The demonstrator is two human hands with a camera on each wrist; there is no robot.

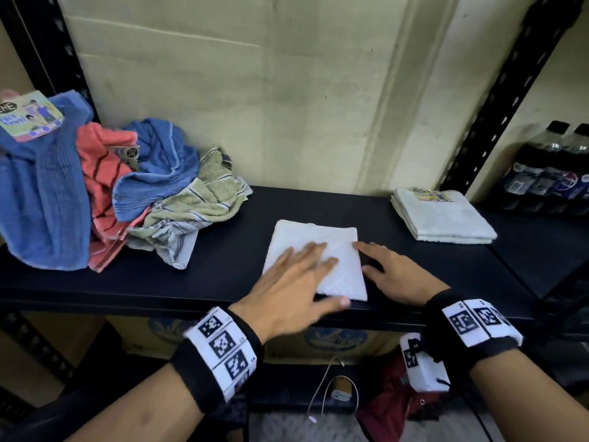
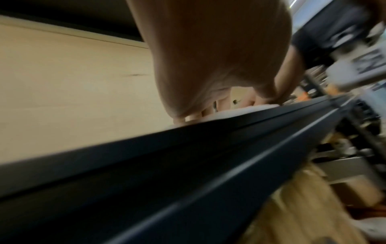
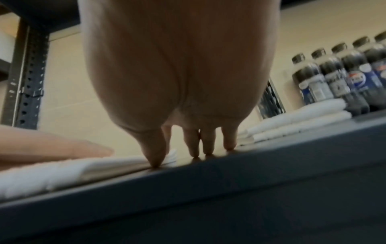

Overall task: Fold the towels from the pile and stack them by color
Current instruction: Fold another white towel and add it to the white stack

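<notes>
A folded white towel (image 1: 331, 244) lies flat in the middle of the black shelf (image 1: 223, 237). My left hand (image 1: 299, 275) rests flat on it with straight, spread fingers. My right hand (image 1: 385, 269) lies flat on the shelf against the towel's right edge, fingers straight; in the right wrist view its fingertips (image 3: 208, 148) touch the shelf beside the white towel (image 3: 62, 171). A stack of folded white towels (image 1: 443, 218) sits at the back right. An unfolded pile (image 1: 105, 186) of blue, coral striped and green striped towels lies at the left.
Dark soda bottles (image 1: 551, 173) stand on the neighbouring shelf at the far right. Black slotted uprights (image 1: 500, 90) frame the bay in front of a pale wall. Cardboard boxes (image 1: 334, 342) and a white cable (image 1: 322, 384) sit below the shelf's front edge.
</notes>
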